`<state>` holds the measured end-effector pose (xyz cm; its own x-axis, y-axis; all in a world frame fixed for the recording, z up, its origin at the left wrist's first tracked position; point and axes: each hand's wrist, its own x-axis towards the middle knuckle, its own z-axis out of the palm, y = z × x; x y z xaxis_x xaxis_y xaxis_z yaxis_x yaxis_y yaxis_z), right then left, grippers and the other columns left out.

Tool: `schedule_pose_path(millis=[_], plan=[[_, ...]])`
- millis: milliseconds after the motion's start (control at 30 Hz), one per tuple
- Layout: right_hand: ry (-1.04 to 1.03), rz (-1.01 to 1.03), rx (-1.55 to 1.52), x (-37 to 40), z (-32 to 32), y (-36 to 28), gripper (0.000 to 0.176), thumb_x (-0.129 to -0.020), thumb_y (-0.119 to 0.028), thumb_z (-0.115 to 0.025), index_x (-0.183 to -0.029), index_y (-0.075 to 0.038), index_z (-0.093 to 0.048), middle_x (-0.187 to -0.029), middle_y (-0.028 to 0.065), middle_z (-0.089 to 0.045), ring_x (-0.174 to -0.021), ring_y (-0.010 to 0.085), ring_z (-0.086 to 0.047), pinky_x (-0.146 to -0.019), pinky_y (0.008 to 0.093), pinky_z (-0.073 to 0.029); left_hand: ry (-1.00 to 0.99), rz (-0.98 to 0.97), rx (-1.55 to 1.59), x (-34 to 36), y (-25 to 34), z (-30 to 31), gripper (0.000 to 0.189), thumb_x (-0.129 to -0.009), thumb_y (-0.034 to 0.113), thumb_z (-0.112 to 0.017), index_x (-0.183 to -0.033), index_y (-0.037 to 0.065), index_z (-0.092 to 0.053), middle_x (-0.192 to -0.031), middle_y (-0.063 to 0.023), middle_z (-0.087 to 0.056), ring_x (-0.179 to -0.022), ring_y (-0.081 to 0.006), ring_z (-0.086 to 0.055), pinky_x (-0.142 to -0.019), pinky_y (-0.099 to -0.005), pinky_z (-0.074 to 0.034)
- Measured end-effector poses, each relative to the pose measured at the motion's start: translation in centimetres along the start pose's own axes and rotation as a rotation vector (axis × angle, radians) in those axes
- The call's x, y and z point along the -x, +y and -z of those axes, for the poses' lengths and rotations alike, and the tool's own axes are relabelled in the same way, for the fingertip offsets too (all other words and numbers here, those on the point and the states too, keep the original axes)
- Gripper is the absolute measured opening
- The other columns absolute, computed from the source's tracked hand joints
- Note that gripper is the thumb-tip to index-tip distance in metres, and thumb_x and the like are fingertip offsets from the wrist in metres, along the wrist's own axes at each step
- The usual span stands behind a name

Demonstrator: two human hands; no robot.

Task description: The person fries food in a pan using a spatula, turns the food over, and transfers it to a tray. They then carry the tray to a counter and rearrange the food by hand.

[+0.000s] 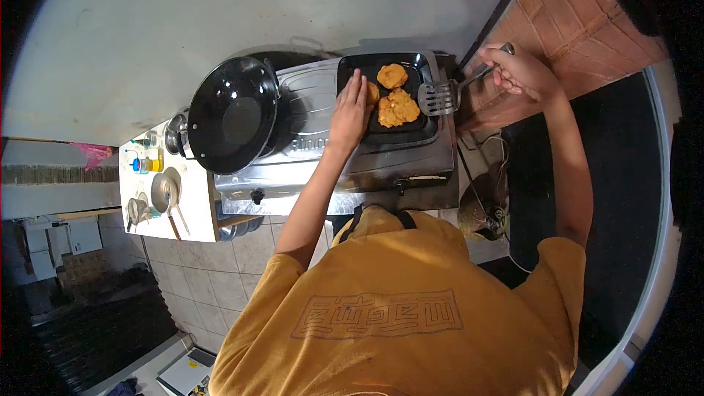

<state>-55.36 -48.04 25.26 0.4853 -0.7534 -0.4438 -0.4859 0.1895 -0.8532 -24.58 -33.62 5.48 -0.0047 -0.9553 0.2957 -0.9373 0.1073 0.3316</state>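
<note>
A square black tray (pixel 381 138) sits on the right side of the stove, with golden-brown fried patties in it. One patty (pixel 392 75) lies toward the back and a larger, rough-edged patty (pixel 398 108) is in the middle. My left hand (pixel 350 111) reaches over the tray's left side, fingers stretched out, partly hiding another patty (pixel 373 93) beside them. My right hand (pixel 519 73) is closed round the handle of a slotted turner (pixel 438 97). The turner's metal blade overlaps the tray's right rim, close to the larger patty.
A black wok (pixel 238 119) stands on the left of the steel gas stove (pixel 308 148). Farther left, a white table (pixel 194 209) holds pans (pixel 165 191) and a yellow-and-blue container (pixel 150 165). A brick wall (pixel 565 7) rises at the right, near my right hand.
</note>
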Motion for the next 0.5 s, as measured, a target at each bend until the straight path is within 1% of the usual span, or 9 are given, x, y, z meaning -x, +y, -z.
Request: schedule_pose_path(millis=[67,133,200,233,267,333,400,433,500], plan=[[-0.026,0.005,0.014,0.6,0.6,0.6,0.032,-0.097,-0.038,-0.057,-0.087,-0.008,-0.050,-0.060,0.0027,-0.053,-0.040,0.0042,-0.041,-0.033,0.0201,-0.027,0.002,-0.030,-0.030,-0.2,1.1,1.3,0.065,-0.095,0.021,-0.061,-0.150,0.001,-0.034,-0.157,-0.0188,-0.032,-0.142,-0.0331,-0.036,-0.116,-0.0409,-0.032],[-0.049,0.007,-0.019,0.8,1.2,1.6,0.032,-0.098,-0.038,-0.057,-0.086,-0.009,-0.049,-0.060,0.0025,-0.053,-0.040,0.0042,-0.041,-0.032,0.0203,-0.027,-0.003,-0.056,-0.059,-0.1,1.2,1.1,0.065,-0.096,0.022,-0.060,-0.151,0.002,-0.032,-0.158,-0.0182,-0.030,-0.143,-0.0326,-0.034,-0.118,-0.0417,-0.030],[-0.072,0.010,-0.050,0.9,1.2,2.4,0.032,-0.098,-0.038,-0.056,-0.086,-0.009,-0.049,-0.060,0.0023,-0.053,-0.040,0.0042,-0.041,-0.032,0.0205,-0.027,-0.077,-0.042,-0.033,0.2,0.4,-0.3,0.065,-0.097,0.022,-0.058,-0.151,0.001,-0.030,-0.158,-0.0179,-0.028,-0.144,-0.0335,-0.033,-0.119,-0.0432,-0.027],[-0.015,0.005,-0.049,1.2,1.1,2.7,0.032,-0.099,-0.037,-0.055,-0.082,-0.011,-0.048,-0.058,0.0011,-0.052,-0.038,0.0037,-0.039,-0.032,0.0205,-0.025,-0.079,-0.046,-0.035,0.1,0.5,-0.3,0.065,-0.097,0.022,-0.058,-0.151,0.001,-0.030,-0.158,-0.0179,-0.028,-0.144,-0.0335,-0.033,-0.119,-0.0432,-0.027],[0.042,0.000,-0.049,1.6,0.9,3.0,0.033,-0.100,-0.036,-0.054,-0.077,-0.013,-0.047,-0.056,0.0000,-0.050,-0.036,0.0032,-0.036,-0.032,0.0204,-0.022,-0.072,-0.049,-0.042,0.2,0.5,-0.3,0.065,-0.097,0.024,-0.059,-0.151,0.002,-0.031,-0.158,-0.0181,-0.030,-0.143,-0.0337,-0.034,-0.118,-0.0434,-0.028],[0.031,0.016,-0.057,2.2,1.0,3.1,0.034,-0.100,-0.036,-0.054,-0.077,-0.013,-0.047,-0.056,0.0000,-0.050,-0.037,0.0032,-0.035,-0.033,0.0205,-0.022,-0.070,-0.059,-0.053,-0.3,1.0,0.1,0.065,-0.096,0.025,-0.059,-0.151,0.002,-0.032,-0.157,-0.0182,-0.031,-0.142,-0.0340,-0.035,-0.118,-0.0437,-0.029],[0.018,0.033,-0.063,2.7,0.7,3.4,0.034,-0.100,-0.036,-0.054,-0.077,-0.013,-0.048,-0.056,0.0000,-0.050,-0.037,0.0032,-0.035,-0.033,0.0205,-0.022,0.004,-0.027,-0.016,-1.5,1.6,0.9,0.066,-0.095,0.028,-0.062,-0.150,0.004,-0.034,-0.153,-0.0192,-0.036,-0.140,-0.0343,-0.038,-0.116,-0.0442,-0.030],[0.026,0.031,-0.085,3.0,0.5,3.5,0.034,-0.100,-0.036,-0.054,-0.076,-0.013,-0.048,-0.056,-0.0001,-0.050,-0.038,0.0031,-0.035,-0.034,0.0205,-0.022,0.082,-0.033,0.044,-2.6,2.2,1.3,0.060,-0.093,0.029,-0.063,-0.145,0.005,-0.043,-0.145,-0.0196,-0.046,-0.129,-0.0368,-0.048,-0.109,-0.0444,-0.038],[0.031,0.028,-0.109,3.3,0.2,4.0,0.034,-0.100,-0.036,-0.054,-0.076,-0.013,-0.048,-0.056,-0.0002,-0.050,-0.039,0.0031,-0.035,-0.035,0.0205,-0.023,0.005,-0.033,0.099,-5.1,2.4,0.9,0.058,-0.093,0.029,-0.063,-0.145,0.008,-0.045,-0.146,-0.0193,-0.046,-0.129,-0.0375,-0.049,-0.107,-0.0444,-0.041]])
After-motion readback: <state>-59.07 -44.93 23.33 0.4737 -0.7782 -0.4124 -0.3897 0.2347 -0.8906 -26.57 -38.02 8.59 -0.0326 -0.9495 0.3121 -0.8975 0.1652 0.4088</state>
